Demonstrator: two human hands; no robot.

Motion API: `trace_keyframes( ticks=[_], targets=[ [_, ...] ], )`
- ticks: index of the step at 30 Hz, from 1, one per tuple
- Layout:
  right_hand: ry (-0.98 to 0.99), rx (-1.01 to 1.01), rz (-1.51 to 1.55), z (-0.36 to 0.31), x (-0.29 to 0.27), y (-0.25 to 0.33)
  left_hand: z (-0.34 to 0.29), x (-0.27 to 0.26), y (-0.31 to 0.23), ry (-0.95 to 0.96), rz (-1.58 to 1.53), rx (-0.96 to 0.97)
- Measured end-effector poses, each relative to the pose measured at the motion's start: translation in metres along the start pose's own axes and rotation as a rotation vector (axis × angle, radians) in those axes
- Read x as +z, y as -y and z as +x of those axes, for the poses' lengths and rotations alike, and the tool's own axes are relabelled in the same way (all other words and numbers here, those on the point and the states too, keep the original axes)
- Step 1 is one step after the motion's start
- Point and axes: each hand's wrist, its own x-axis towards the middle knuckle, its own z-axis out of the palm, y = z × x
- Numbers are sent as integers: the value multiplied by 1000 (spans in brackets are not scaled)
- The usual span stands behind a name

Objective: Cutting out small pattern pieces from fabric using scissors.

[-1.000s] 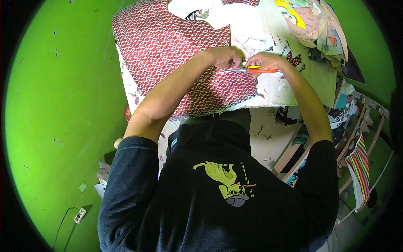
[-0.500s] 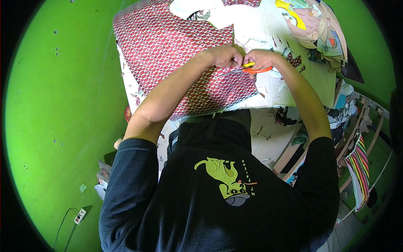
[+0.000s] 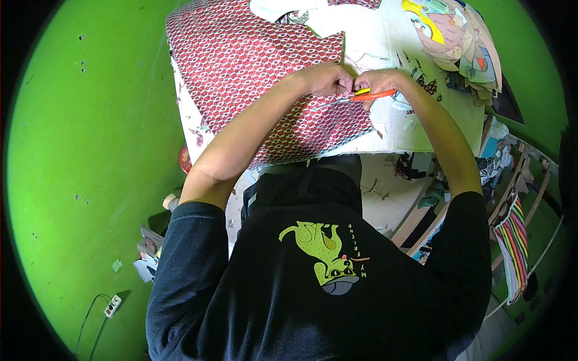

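Observation:
A large sheet of red fabric [image 3: 253, 66] with a small pale-and-dark pattern spreads over the left and near part of the table. My left hand [image 3: 328, 79] lies at its right side, fingers pinched together on the fabric near the edge. Close beside it, my right hand [image 3: 380, 81] grips a pair of scissors [image 3: 374, 95] with orange and yellow handles. The metal blades point left over the fabric, below my left fingers. Whether the blades are parted is too small to tell.
The pale tabletop [image 3: 415, 132] carries dark red scraps [image 3: 426, 83] to the right. At the far right lies a fanned pile of paper patterns [image 3: 472, 51]. White cut pieces [image 3: 280, 9] lie at the far edge. A green wall [image 3: 90, 150] borders the left.
The scissors' handles have tilted up a little at the right end in my right hand. Both hands stay close together at the fabric's edge; the whole view has shifted slightly.

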Motion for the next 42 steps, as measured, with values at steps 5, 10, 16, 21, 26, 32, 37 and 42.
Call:
trace_keyframes(
  ticks=[5,10,16,21,26,32,37,42],
  targets=[
    [19,-72,99,-2,0,11,-5,-3,-6,-16,31,22],
    [-50,-133,69,6,3,4,-6,0,-1,-40,20,46],
    [-128,-171,-15,20,9,9,-7,-4,-10,-82,17,16],
    [-83,8,-186,29,4,19,-15,1,-5,-113,-24,5],
    [-73,-33,65,44,26,-12,-13,-4,-21,-164,-58,13],
    [-92,-132,-75,42,19,13,-23,-2,-13,-200,-63,9],
    [-49,-81,50,32,22,36,-24,-2,-16,-206,-98,-7],
    [-115,36,19,53,33,25,-27,-6,-10,-191,-128,-10]
  ],
)
